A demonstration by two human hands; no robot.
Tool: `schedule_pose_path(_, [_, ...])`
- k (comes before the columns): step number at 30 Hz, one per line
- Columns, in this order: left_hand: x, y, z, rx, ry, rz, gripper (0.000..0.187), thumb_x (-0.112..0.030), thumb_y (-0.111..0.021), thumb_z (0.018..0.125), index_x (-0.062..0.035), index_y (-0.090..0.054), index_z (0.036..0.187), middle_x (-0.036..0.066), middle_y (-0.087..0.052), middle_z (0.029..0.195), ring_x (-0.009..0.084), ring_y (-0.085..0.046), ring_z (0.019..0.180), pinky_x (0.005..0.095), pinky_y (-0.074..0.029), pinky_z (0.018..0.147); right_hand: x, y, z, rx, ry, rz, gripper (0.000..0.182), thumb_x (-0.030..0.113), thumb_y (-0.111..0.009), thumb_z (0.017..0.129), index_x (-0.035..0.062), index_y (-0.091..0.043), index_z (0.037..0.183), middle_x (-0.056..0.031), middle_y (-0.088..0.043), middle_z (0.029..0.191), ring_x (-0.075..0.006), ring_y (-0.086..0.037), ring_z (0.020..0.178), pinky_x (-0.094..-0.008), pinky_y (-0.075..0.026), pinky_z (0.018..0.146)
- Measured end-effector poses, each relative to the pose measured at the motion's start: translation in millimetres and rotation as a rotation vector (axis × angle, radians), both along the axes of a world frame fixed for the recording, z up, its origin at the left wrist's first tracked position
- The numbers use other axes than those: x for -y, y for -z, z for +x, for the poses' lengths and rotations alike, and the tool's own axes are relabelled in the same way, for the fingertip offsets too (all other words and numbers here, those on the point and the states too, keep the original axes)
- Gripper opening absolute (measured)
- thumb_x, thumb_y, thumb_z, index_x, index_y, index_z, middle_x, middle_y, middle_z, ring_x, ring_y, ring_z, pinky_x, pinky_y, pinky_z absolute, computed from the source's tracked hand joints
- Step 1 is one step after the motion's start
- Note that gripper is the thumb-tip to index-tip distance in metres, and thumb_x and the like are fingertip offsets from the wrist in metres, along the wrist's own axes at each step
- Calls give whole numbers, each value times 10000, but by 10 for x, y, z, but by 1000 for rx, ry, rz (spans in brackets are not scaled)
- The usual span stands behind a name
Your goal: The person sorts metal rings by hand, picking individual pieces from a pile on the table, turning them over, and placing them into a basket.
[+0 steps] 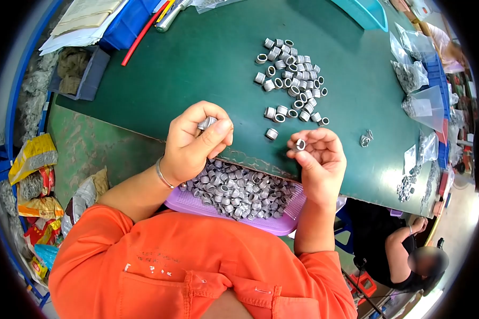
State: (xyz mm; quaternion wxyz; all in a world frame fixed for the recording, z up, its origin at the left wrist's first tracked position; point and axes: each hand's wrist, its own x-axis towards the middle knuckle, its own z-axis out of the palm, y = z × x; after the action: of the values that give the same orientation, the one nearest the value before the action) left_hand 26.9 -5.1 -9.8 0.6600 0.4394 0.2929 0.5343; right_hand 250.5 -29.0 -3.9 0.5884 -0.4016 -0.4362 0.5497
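Note:
My left hand (197,141) is closed around one or more grey metal rings (207,123), partly hidden by the fingers. Between the thumb and fingers of my right hand (322,159), a single metal ring (300,144) is pinched with its opening facing up. Just beyond the hands, a loose pile of similar short metal rings (298,80) lies on the green table (207,64). One ring (271,133) sits apart, nearer the table edge. Below my hands, a purple basket (290,226) on my lap is filled with many more rings (234,194).
Blue bins (125,26) with papers and a red stick (138,40) are at the back left. A teal tray (370,13) stands at the far edge. Bagged parts (410,74) line the right side. Another person (402,255) sits at the lower right.

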Motion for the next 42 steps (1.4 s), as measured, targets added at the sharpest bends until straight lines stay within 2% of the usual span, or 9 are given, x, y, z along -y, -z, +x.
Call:
schedule_pose_path(5, [-14,9,0,-56,10,61,97,-111,-448,936,-25,-482,906,91,-527,755,51,-369,520,166,-280,418,-15,-29,88,-441,-104,-316,212,-64,-503,850,-60,-535,1060,-248,-594,1049,-250,-648,854,-296,-558,710])
schedule_pose_path(10, [-12,3,4,-7,6,-1,68,-78,-496,915,-12,-508,900,48,-554,721,40,-406,520,176,-321,448,29,-40,166,-411,-164,-273,206,-92,-473,843,-66,-565,1025,-248,-589,1071,-251,-641,889,-295,-545,734])
schedule_pose_path(12, [-12,-5,9,-6,-1,-10,71,-81,-497,915,-12,-509,901,47,-553,721,39,-406,520,177,-320,448,34,-72,154,116,-265,9,191,-104,-508,810,-39,-611,957,-179,-623,994,-214,-625,860,-262,-508,698])
schedule_pose_path(13, [-5,-11,10,-4,-3,-18,74,-83,-498,915,-12,-510,902,46,-553,721,39,-406,520,177,-319,448,21,-99,104,110,-273,6,191,-104,-508,810,-39,-611,957,-179,-623,994,-214,-625,860,-262,-508,698])
schedule_pose_path(15, [-2,-8,1,-7,-1,-24,85,-94,-501,917,-11,-510,904,46,-553,722,39,-407,522,177,-319,449,-31,-149,-56,695,-85,218,171,-83,-575,774,-3,-638,912,-104,-607,888,-169,-580,773,-253,-461,646])
schedule_pose_path(19, [7,-10,9,-7,-1,-41,94,-106,-503,919,-13,-508,905,44,-551,716,39,-406,522,178,-322,451,-140,-34,-315,1108,78,375,204,1,-686,709,33,-605,894,-75,-546,825,-205,-538,688,-272,-439,590])
schedule_pose_path(21, [8,-18,-2,-5,-10,-51,95,-108,-504,919,-14,-508,906,43,-550,714,39,-406,522,177,-322,451,-123,2,-294,1095,83,384,196,-24,-688,687,31,-590,847,-86,-564,858,-229,-542,695,-289,-447,590])
schedule_pose_path(27, [3,-12,-8,-33,-1,-27,99,-112,-504,920,-14,-507,906,43,-548,710,38,-403,515,178,-319,445,8,-15,-219,326,16,13,385,-145,-658,682,8,-518,1006,-78,-574,969,-102,-538,733,-211,-457,651])
schedule_pose_path(42, [3,-7,0,-54,6,36,88,-98,-457,929,-20,-485,900,86,-532,761,44,-369,523,163,-284,423,78,4,-160,51,-24,66,415,-170,-580,730,-13,-445,1089,-149,-570,1017,-188,-575,946,-280,-492,772])
